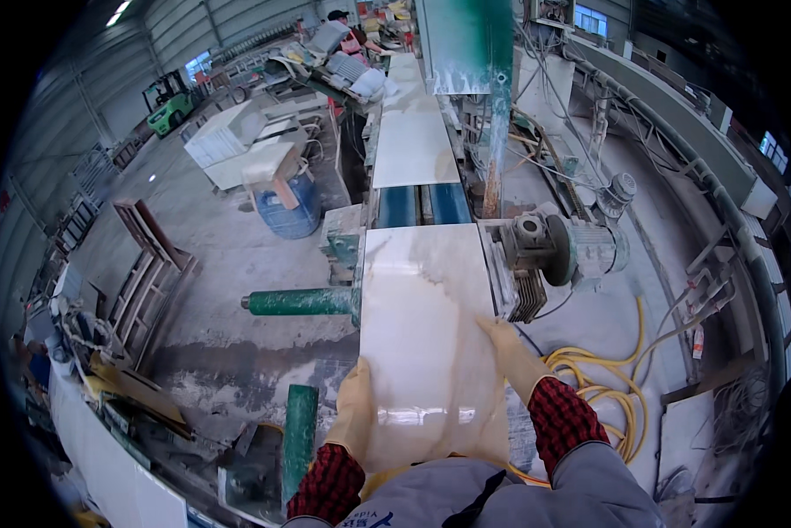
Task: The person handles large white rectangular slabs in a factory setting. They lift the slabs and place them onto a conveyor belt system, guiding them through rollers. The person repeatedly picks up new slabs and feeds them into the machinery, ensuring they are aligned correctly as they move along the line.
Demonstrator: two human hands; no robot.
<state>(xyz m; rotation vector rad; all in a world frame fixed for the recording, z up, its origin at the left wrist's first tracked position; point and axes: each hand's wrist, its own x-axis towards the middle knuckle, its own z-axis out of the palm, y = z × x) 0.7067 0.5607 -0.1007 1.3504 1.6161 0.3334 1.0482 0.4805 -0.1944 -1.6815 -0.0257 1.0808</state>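
A glossy white marble-look slab (426, 326) lies flat in front of me on a conveyor line. My left hand (355, 414), in a tan glove with a red checked cuff, presses against the slab's left edge near its close end. My right hand (511, 352), gloved the same way, rests on the slab's right edge a little farther up. Both hands grip the slab by its sides. A second white slab (413, 141) lies farther along the line, beyond a gap showing blue belts (422, 205).
A grey electric motor (571, 251) sits right of the slab, with coiled yellow hose (602, 387) on the floor. Green roller arms (300, 302) stick out left. A blue barrel (290, 207), stacked slabs and a green forklift (168, 101) stand at left back.
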